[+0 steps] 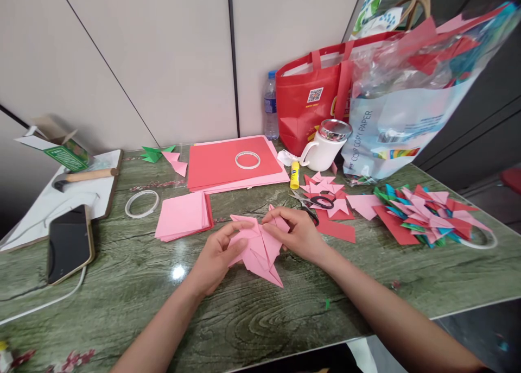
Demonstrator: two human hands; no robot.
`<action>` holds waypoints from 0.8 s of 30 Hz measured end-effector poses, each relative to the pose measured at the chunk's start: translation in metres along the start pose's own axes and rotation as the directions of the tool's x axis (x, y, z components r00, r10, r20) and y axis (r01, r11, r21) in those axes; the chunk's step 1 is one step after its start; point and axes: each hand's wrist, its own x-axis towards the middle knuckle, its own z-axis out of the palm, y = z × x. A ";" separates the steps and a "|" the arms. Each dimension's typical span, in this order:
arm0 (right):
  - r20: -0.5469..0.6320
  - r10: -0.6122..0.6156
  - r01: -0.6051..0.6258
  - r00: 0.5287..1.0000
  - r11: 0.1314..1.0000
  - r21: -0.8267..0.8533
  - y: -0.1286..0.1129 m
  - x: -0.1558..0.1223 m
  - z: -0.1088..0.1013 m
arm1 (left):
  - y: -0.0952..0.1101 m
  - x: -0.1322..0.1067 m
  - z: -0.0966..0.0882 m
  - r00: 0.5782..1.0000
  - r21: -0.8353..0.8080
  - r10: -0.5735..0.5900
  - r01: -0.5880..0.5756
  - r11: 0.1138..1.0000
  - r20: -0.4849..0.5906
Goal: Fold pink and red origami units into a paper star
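A broad desk [163,308] with a glossy, green, wood-grained top carries a tall, crinkled bag of clear and pale-blue plastic [391,128], stuffed with coloured paper, and a smooth red tote bag [295,109]. Flat red and pink rectangular sheets [215,166] lie near the back; in front of them is a stack of square pink paper [181,213]. A creased, sharp-pointed piece of folded pink paper [256,259], layered in flaps, is between the two hands over the desk's front middle. A white mug with a shiny metallic lid [323,153] stands before the tote.

The plastic bag hides the tote's right side. The folded paper's underside and several fingertips are out of sight. A small white object with a yellow top [4,354] is cut off at lower left and hard to identify.

Both forearms angle inward from the bottom. The left grip [217,248] is closed on the folded paper's left side, thumb on top; the right grip [295,232] pinches its upper right part.
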 end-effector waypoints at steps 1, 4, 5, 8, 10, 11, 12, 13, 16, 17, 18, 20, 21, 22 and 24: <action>0.002 0.000 0.000 1.000 1.000 0.004 0.000 0.000 0.000 | 0.000 0.000 0.000 1.000 0.009 0.002 -0.002 1.000 0.001; 0.014 0.026 -0.027 1.000 0.999 0.042 0.000 0.000 0.001 | -0.001 0.001 0.000 1.000 0.062 0.023 -0.023 0.998 -0.005; 0.013 0.036 -0.036 0.999 0.998 0.052 0.000 0.000 0.001 | -0.002 0.001 0.000 0.999 0.084 0.034 -0.033 0.996 -0.008; -0.019 0.031 -0.030 0.999 0.999 0.040 0.000 0.000 0.002 | -0.003 0.001 -0.001 0.998 0.137 0.061 -0.060 0.989 -0.006; -0.053 0.007 -0.006 0.999 1.000 0.014 0.000 0.001 0.003 | -0.004 0.002 -0.002 0.997 0.159 0.073 -0.073 0.985 0.006; -0.063 -0.001 0.001 0.998 1.000 0.007 -0.001 0.001 0.003 | -0.005 0.002 -0.002 0.997 0.166 0.077 -0.077 0.983 0.010; -0.068 -0.001 0.002 0.998 1.000 0.004 -0.001 0.002 0.003 | -0.005 0.002 -0.003 0.997 0.170 0.078 -0.079 0.982 0.012; -0.070 0.002 -0.002 0.998 1.000 0.007 -0.001 0.002 0.004 | -0.005 0.002 -0.003 0.997 0.174 0.079 -0.079 0.982 0.012; -0.071 0.025 -0.023 0.997 0.999 0.031 -0.002 0.003 0.003 | -0.004 0.002 -0.003 0.996 0.197 0.091 -0.091 0.976 0.010; -0.071 0.035 -0.032 0.997 0.999 0.044 -0.003 0.003 0.002 | -0.004 0.002 -0.003 0.995 0.210 0.097 -0.098 0.973 0.011; -0.071 0.050 -0.046 0.996 0.997 0.060 -0.004 0.003 0.001 | -0.004 0.002 -0.003 0.994 0.222 0.104 -0.104 0.970 0.011; -0.066 0.098 -0.091 0.993 0.991 0.100 -0.005 0.004 0.000 | -0.005 0.002 -0.004 0.993 0.248 0.114 -0.111 0.962 0.004; -0.064 0.129 -0.120 0.990 0.985 0.126 -0.006 0.004 0.000 | -0.005 0.002 -0.004 0.993 0.267 0.120 -0.115 0.957 -0.004; -0.063 0.157 -0.146 0.985 0.977 0.154 -0.007 0.004 0.000 | -0.005 0.003 -0.004 0.991 0.291 0.129 -0.120 0.949 -0.014; -0.071 0.200 -0.181 0.977 0.960 0.214 -0.007 0.003 0.002 | -0.006 0.003 -0.004 0.987 0.349 0.157 -0.135 0.927 -0.036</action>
